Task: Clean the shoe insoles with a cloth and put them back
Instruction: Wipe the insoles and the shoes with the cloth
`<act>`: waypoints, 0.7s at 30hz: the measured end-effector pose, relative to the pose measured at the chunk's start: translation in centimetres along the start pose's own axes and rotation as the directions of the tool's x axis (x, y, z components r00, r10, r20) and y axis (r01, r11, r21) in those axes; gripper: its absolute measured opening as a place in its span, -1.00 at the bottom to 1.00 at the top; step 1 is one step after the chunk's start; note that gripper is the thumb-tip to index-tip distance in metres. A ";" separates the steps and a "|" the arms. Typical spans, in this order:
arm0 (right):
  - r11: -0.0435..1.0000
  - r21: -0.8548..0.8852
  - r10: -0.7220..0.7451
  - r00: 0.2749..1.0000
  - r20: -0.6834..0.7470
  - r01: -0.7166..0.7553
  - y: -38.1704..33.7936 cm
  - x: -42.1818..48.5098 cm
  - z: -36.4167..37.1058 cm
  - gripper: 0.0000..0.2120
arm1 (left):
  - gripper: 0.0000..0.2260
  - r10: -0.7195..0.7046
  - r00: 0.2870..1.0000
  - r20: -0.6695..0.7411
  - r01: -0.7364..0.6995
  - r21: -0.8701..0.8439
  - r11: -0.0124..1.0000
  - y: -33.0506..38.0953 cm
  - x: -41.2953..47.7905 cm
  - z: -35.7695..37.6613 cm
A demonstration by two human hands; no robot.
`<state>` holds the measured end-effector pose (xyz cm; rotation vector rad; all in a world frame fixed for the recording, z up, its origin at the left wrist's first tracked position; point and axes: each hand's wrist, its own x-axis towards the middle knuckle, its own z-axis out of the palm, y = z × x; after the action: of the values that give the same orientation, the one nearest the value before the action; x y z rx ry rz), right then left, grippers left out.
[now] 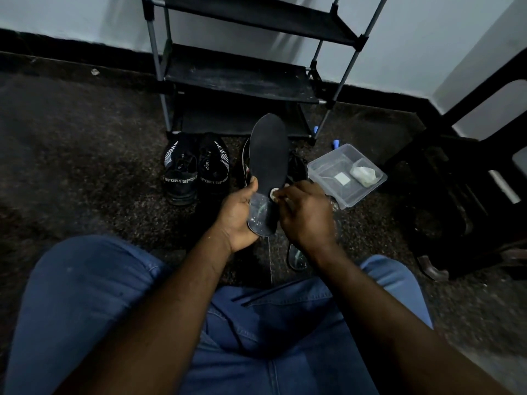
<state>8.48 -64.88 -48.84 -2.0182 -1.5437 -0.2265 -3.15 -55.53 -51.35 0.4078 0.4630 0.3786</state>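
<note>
While the person sits with both legs in blue jeans (85, 295) at the bottom of the view, a dark speckled floor (85, 155) stretches out to a pale wall. A black shoe rack (242, 78) with grey poles stands against that wall, its shelves bare. Dark furniture (456, 195) fills the right edge. A pair of black sneakers (182, 178) marked SPORT stands side by side on the floor in front of the rack, heels toward the person. To the right of them, a clear plastic container (333, 158) sits on the floor with a crumpled pale wad (365, 173) and a small white square (342, 178) inside.

Between the sneakers and the container, a black insole (269, 149) is held up in the air, toe end pointing away toward the rack. The left hand (236, 218) grips its heel end, thumb across the top face. The right hand (308, 215) has its fingers curled, pinching a small white cloth (274, 193) against the insole near the heel. A second insole (296, 258) lies on the floor beneath the right wrist, mostly hidden.
</note>
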 end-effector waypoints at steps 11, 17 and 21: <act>0.992 0.108 -0.076 0.984 0.160 0.059 -1.3 -3.8 -0.2 -0.85 | -0.45 0.053 0.997 -0.059 -0.056 -0.057 0.997 0.6 1.0 -0.6; 0.987 0.125 -0.115 0.981 0.157 0.096 -1.4 -3.6 -0.3 -0.85 | -0.46 0.054 0.998 -0.017 -0.056 -0.093 0.994 0.3 0.8 -0.8; 0.999 0.027 -0.043 0.997 0.063 0.041 -0.8 -1.5 -0.1 -0.89 | -0.43 -0.019 1.000 0.013 0.019 -0.001 1.000 0.1 0.7 -1.0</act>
<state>7.30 -66.08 -49.16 -1.9924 -1.6210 -0.1599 -3.13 -54.80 -52.38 0.4043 0.4537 0.3574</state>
